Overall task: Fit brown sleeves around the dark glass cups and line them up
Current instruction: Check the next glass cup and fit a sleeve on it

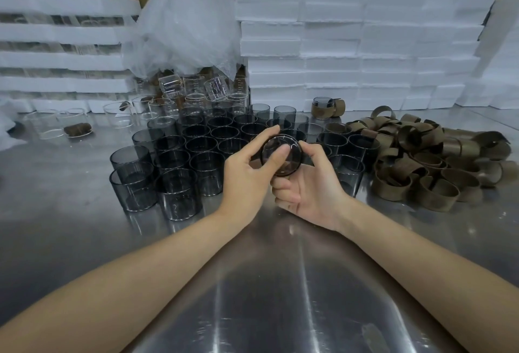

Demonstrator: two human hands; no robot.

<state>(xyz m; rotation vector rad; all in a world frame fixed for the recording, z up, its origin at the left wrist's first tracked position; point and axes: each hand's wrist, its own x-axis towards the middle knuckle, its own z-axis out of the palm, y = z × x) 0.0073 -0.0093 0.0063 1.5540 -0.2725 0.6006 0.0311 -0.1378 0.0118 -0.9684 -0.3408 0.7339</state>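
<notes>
Progress: one sleeved cup sits at 1 o'clock; many bare cups at 11 o'clock and the sleeve heap at 2 o'clock still wait, so the work seems only begun.
Held cup: above the table, at 12 o'clock.
Direction: base faces the camera, and the long axis runs away toward 12 o'clock.
Left hand: fingers curled round the held cup, thumb on its base.
Right hand: curled, grips its right side.
Sleeve on it: cannot tell.

White foam blocks stack along the back of a steel table. Crumpled plastic wrap hangs over clear glasses at back left.
</notes>
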